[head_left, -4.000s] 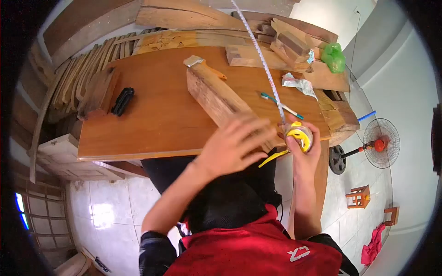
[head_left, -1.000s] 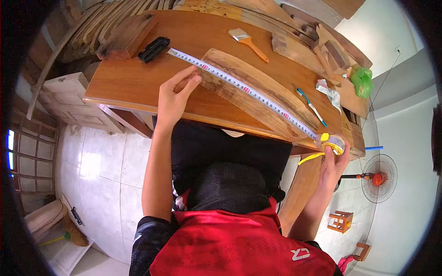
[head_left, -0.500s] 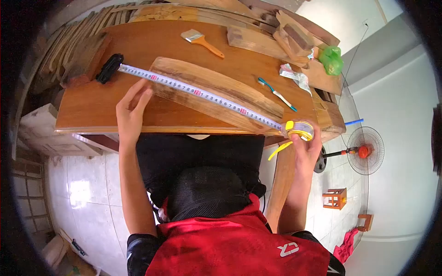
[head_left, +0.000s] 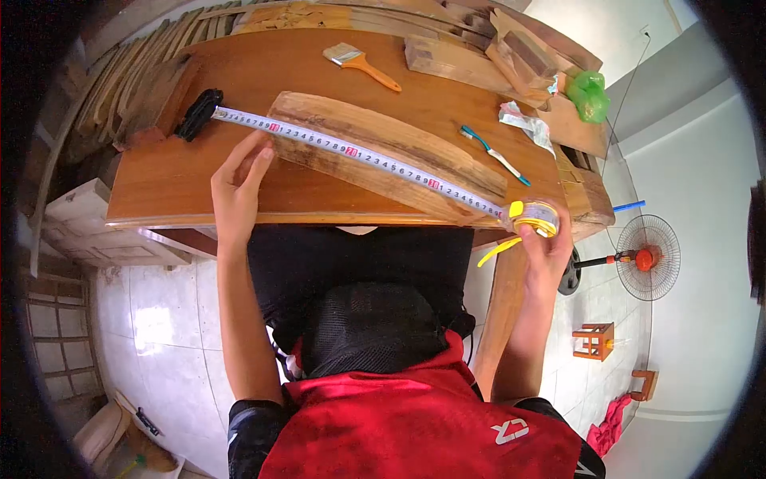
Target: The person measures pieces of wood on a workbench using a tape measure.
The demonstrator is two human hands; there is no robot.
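A curved wooden plank lies on the brown table. Stretched lengthwise over it is the white blade of a tape measure, its far left end beside a black object. My right hand grips the clear and yellow tape measure case at the plank's right end, near the table's front edge. A yellow strap hangs from the case. At the plank's left end, my left hand has its thumb and forefinger parted, fingertips right by the blade's lower edge and the plank's corner; its other fingers are partly hidden.
A paintbrush lies toward the back of the table, and a toothbrush to the right. Wood blocks, crumpled wrapping and a green plastic bag sit at back right. A fan stands on the right.
The whole view has shifted slightly, so everything appears a little farther right. Both hands keep their places at the plank's ends, and the tape stays stretched out.
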